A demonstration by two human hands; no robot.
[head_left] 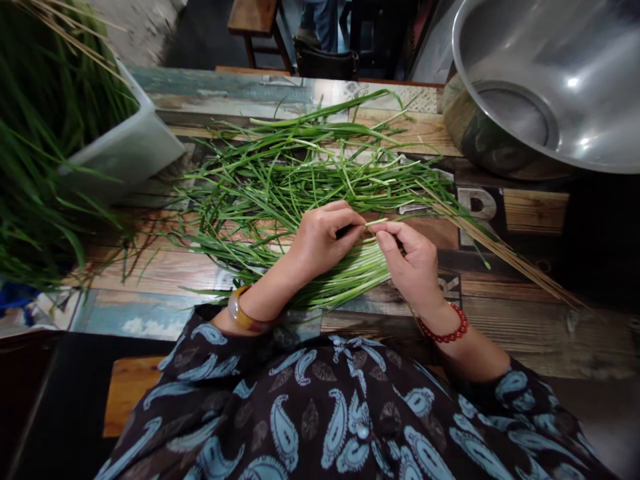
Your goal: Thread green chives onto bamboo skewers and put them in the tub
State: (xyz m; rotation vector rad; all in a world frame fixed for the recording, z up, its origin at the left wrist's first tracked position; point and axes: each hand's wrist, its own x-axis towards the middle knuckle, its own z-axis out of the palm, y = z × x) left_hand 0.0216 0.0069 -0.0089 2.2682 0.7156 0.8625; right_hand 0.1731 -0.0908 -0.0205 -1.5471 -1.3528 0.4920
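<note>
Dark cloth printed with blue paisley makes up the shirt (310,420) worn at a patchwork wooden table (505,333), its sleeves ending short of both wrists. An amber and grey bangle (243,313) rings the left wrist; a red bead bracelet (453,332) circles the right. Over the near half of the table, the left hand (325,237) and the right hand (409,260) nearly meet, thumb and finger of each pinched on one pale stalk (379,222). Just beneath them lies a bunch of green stems (357,273), pale ends toward the right. Beyond, a loose pile of long leaves (270,177) sprawls across the middle of the table, tangled and pointing several ways. Dry straws (505,253) lie slantwise by the pile's right end. At left stands a white tub (133,150), heaped with more greens (40,127) that spill over its side; at far right, a wide metal bowl (475,137) shines inside. Past the far edge are a dark chair (325,65), a wooden stool (253,17) and, partly hidden, the blue-trousered legs (323,23) of another person.
</note>
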